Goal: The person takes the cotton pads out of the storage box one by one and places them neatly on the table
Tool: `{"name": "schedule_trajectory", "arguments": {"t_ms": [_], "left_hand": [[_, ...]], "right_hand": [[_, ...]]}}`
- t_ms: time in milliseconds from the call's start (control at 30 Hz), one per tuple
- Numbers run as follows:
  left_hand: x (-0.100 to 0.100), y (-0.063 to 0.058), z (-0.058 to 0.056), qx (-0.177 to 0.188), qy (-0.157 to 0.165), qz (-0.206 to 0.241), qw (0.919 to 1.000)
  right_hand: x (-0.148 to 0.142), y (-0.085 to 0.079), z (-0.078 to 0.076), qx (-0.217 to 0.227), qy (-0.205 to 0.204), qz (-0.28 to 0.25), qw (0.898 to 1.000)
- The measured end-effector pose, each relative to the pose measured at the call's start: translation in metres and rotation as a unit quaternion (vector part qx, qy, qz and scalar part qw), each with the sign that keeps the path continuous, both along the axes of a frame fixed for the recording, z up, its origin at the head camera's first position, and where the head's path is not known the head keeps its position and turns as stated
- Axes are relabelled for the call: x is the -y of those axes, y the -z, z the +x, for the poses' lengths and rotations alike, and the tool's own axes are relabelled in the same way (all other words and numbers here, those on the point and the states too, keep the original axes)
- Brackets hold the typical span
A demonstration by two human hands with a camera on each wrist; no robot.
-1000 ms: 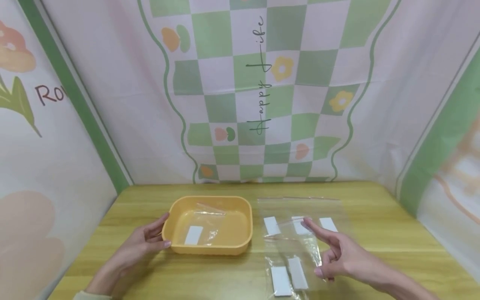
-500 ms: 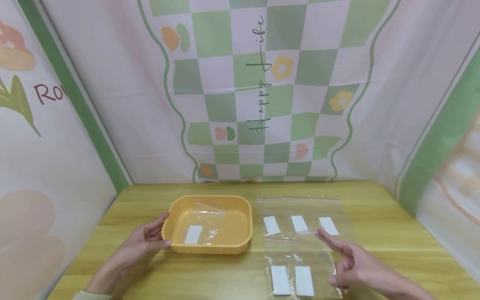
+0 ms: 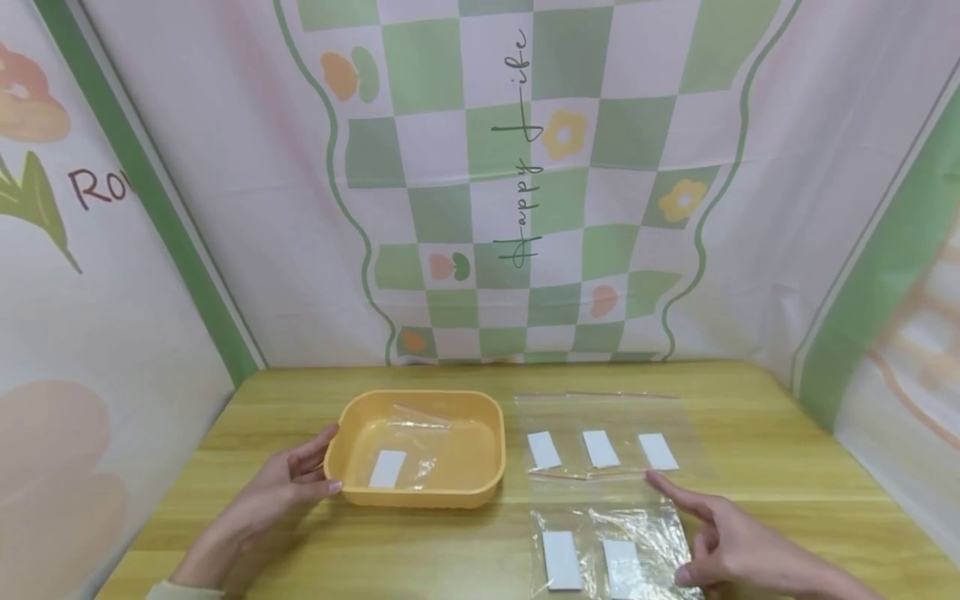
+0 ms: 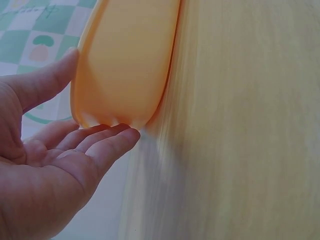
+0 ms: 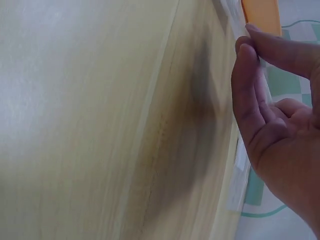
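A yellow plastic basin [image 3: 420, 500] sits on the table, with a clear zip-lock bag [image 3: 431, 450] bearing a white label inside it. My left hand [image 3: 273, 487] holds the basin's left end; in the left wrist view its thumb is at the rim and its fingers lie against the end wall. My right hand [image 3: 720, 533] holds the right side of a clear zip-lock bag [image 3: 660, 525] at the front right. There the index fingertip is at the bag's top corner and the thumb at its right edge. The right wrist view shows the other fingers curled.
Several clear bags with white labels lie overlapping right of the basin; three labels, such as this white label [image 3: 600, 448], form the back row. A second front bag [image 3: 562, 517] lies left of the held one. A patterned curtain [image 3: 555, 250] stands behind the wooden table [image 3: 360, 558].
My right hand has moved right and toward the front, and its bag has shifted with it, its label now farther from the neighbouring one. The left hand and basin have stayed put.
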State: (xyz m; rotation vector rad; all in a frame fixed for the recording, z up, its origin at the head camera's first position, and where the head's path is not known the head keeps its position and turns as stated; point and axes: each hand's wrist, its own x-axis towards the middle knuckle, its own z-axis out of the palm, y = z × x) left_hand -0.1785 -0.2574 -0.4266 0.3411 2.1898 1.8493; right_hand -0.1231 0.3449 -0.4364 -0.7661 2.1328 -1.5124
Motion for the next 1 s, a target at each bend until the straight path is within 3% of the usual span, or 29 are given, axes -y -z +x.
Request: {"name": "schedule_trajectory", "arguments": {"t_ms": [267, 533, 833, 933, 1000], "left_hand": [[0.0014, 0.0007, -0.0009, -0.005, 0.007, -0.002, 1.0000], [0.0006, -0.0001, -0.0001, -0.007, 0.003, -0.005, 1.0000], [0.0005, -0.0005, 0.0000, -0.004, 0.003, -0.001, 1.0000], [0.0001, -0.0006, -0.0003, -0.003, 0.001, -0.003, 1.0000], [-0.0002, -0.0005, -0.0007, -0.003, 0.001, -0.004, 1.0000]], "right_hand": [[0.0001, 0.0032, -0.0028, -0.067, 0.025, 0.064, 0.995], [0.0069, 0.0015, 0.0020, -0.124, 0.077, 0.157, 0.977], [0.0056, 0.0044, 0.0045, -0.187, 0.082, 0.177, 0.963], [0.0036, 0.0068, 0.0039, -0.226, 0.084, 0.200, 0.950], [0.0019, 0.0088, 0.0041, -0.265, 0.095, 0.229, 0.932]]}}
